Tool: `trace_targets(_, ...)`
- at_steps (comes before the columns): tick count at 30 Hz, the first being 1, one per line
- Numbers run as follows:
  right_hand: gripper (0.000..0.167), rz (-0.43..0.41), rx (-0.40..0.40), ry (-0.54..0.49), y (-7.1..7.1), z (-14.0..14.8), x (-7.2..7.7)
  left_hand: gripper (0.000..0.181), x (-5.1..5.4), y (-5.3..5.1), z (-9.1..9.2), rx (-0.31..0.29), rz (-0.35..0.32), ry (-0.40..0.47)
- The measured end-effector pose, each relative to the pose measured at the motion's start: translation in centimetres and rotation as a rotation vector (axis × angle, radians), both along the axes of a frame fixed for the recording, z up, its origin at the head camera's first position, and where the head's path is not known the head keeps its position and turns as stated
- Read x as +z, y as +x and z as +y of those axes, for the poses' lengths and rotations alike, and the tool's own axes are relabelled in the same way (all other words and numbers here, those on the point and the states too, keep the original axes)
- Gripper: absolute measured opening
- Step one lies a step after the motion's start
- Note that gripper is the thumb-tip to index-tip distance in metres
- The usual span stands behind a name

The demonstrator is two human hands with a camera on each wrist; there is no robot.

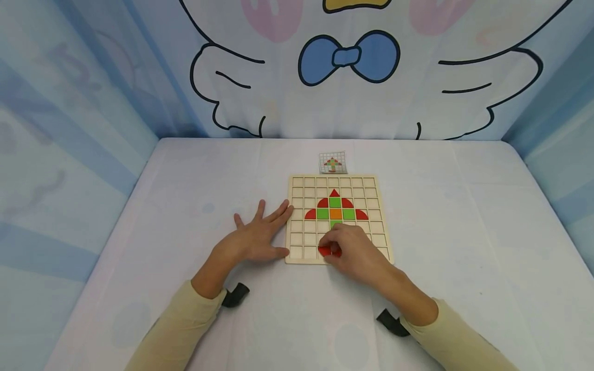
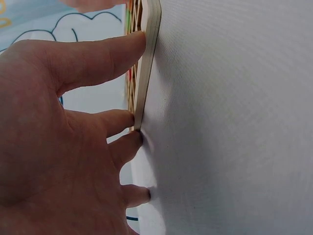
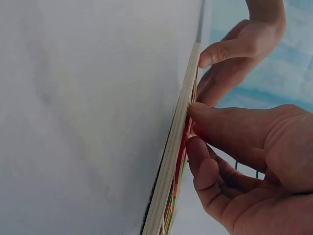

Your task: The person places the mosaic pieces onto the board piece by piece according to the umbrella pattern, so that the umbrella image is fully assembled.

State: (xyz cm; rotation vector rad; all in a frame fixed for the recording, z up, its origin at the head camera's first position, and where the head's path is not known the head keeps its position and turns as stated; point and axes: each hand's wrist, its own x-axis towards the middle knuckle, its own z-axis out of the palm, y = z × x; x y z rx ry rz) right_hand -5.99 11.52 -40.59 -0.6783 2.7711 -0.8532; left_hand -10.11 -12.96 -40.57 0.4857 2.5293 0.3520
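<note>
A wooden grid board (image 1: 297, 239) lies on the table, with red, green and orange flat pieces set in its squares. My right hand (image 1: 355, 252) is over the board's lower rows, its thumb and curled fingers pinching a red piece (image 1: 324, 251) at the bottom row. The fingers partly hide that piece and the squares under the palm. In the right wrist view the right thumb (image 3: 220, 115) touches the board near its edge. My left hand (image 1: 255, 241) is spread beside the board, its thumb (image 2: 112, 56) and some fingertips against the left edge.
A small pattern card (image 1: 332, 164) showing a similar coloured figure lies just behind the board. White cloth covers the table (image 1: 464, 232). A printed curtain (image 1: 348, 108) hangs at the back and sides. Black straps (image 1: 236, 295) stick out by both sleeves.
</note>
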Motion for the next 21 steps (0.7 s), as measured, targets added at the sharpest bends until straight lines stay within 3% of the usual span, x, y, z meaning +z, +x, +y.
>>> trace_targets(21, 0.010, 0.020, -0.017, -0.001, 0.00, -0.16, -0.02, 0.096, 0.06, -0.02, 0.15, -0.004, -0.011, 0.002)
